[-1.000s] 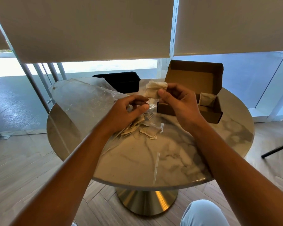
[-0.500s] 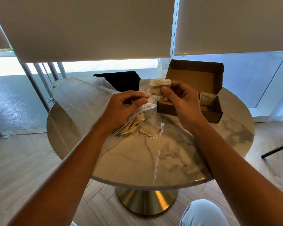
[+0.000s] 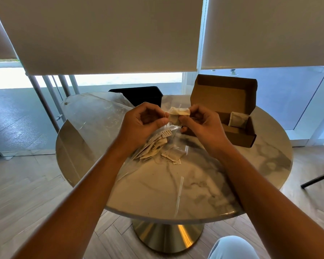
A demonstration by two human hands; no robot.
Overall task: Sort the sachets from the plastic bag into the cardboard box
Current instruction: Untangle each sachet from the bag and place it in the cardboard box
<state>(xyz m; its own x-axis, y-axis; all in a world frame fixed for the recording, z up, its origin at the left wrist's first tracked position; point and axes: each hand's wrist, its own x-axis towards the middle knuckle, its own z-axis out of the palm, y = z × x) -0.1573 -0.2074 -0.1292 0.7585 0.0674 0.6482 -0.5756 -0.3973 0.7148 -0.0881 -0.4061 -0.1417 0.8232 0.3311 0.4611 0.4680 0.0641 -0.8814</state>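
Two hands share one small sachet (image 3: 178, 115) above the tabletop (image 3: 195, 184): the left hand (image 3: 142, 122) pinches its left edge between thumb and forefinger, and the right hand (image 3: 200, 122) pinches its right edge, so each grip is closed on the same piece. It hangs in the air between the plastic bag (image 3: 94, 118) and the cardboard box (image 3: 238, 126), nearer the box. A thin thread shows at the left fingertips, and it seems to trail from the sachet.

The sachet looks like soft, crumpled paper, very light and limp, so it should bend under its own folds and need almost no force. A hard squeeze would likely crush or tear it; the edges are the sensible place to hold, as the fingers do here. The thread could snag on other sachets or on the bag film.

More sachets (image 3: 155, 146) lie heaped at the mouth of the bag, some with small printed tags, and a few rest on the bare marble just beside it. One sachet (image 3: 238, 119) already stands inside the open box. The bag is thin, clear and slippery-looking.
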